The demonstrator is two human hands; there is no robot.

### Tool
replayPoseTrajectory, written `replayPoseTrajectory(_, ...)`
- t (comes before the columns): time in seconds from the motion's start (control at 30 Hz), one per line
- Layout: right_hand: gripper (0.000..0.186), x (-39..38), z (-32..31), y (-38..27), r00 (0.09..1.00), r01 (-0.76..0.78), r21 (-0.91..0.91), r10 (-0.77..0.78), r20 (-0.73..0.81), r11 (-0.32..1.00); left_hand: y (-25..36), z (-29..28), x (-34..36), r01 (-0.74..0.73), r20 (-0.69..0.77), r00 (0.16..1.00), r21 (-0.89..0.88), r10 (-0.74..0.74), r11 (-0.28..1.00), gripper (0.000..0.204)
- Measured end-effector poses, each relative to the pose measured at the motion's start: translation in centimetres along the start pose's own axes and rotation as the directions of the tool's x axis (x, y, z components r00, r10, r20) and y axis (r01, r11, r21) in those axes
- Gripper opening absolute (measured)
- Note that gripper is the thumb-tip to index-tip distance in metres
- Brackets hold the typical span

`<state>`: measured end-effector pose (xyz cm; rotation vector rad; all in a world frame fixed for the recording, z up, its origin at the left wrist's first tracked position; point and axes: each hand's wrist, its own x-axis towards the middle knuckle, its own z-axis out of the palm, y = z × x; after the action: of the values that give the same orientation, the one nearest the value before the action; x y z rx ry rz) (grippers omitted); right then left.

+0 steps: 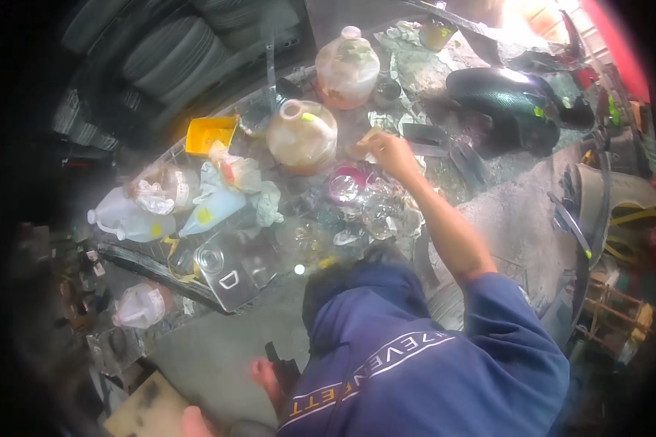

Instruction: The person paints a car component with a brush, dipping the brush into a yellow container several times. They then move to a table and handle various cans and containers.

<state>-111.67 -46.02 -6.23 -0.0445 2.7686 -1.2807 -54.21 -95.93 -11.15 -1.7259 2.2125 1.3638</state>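
Neither of my own hands shows in the head view. A person in a blue long-sleeved shirt (415,364) squats just below me, dark hair (342,273) toward the clutter. That person's right arm reaches up and forward. Its hand (388,153) hovers over a heap of clear crumpled plastic (372,211) and a pink-rimmed bowl (346,182). The fingers seem pinched on a small pale piece, too small to identify. A round jug of amber liquid (302,135) stands just left of the hand.
A second large amber jug (346,69) stands farther back. On the left lie a yellow tub (210,133), white plastic bottles (127,218) and a square clear container (233,269). A dark scooter body panel (506,98) lies at right. Bare toes (262,371) rest on the concrete floor.
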Motion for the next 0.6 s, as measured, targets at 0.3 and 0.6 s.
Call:
replayPoseTrajectory(0.3, 0.044, 4.8, -1.9, 3.5, 0.997, -0.08, 0.087, 0.079, 0.017, 0.993, 1.0, 5.9, -16.0, 0.084, 0.364, 0.908, 0.329, -0.209, 0.94, 0.022)
replayPoseTrajectory(0.6, 0.015, 6.4, -0.5, 1.8, 0.965, 0.212, -0.027, -0.205, 0.164, 0.977, 2.8, 4.2, -15.5, 0.186, 0.291, 0.939, 0.017, -0.183, 0.982, 0.026)
